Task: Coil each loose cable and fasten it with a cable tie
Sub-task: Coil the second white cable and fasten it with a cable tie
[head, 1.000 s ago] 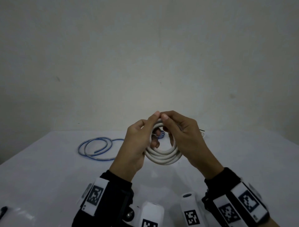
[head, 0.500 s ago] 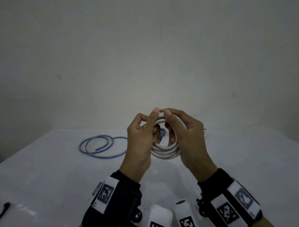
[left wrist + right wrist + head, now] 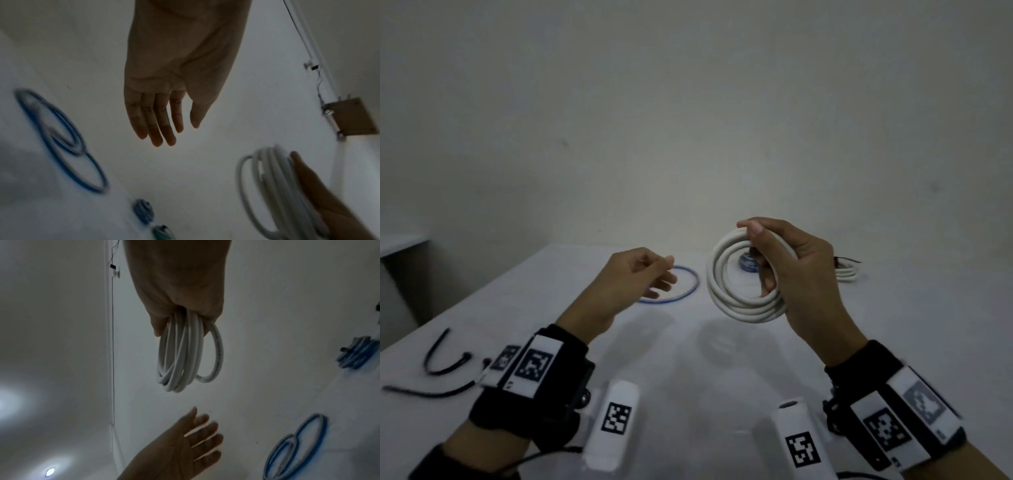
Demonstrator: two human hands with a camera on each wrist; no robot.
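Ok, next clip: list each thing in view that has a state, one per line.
White cable: coiled, held off the table, no tie visible on it.
Right hand: fingers curled through the white coil, gripping it.
Left hand: holds nothing, fingers relaxed, apart from the coil.
Blue cable: lying in loose loops on the table, untied.
Small blue coil: tightly bundled, lying on the table.
Second white coil: bundled, lying on the table.
Black cable ties: lying loose, unused.

Dim, grey light; wrist views motion-blurred, edges warped; glare patches lower left, right-wrist view.
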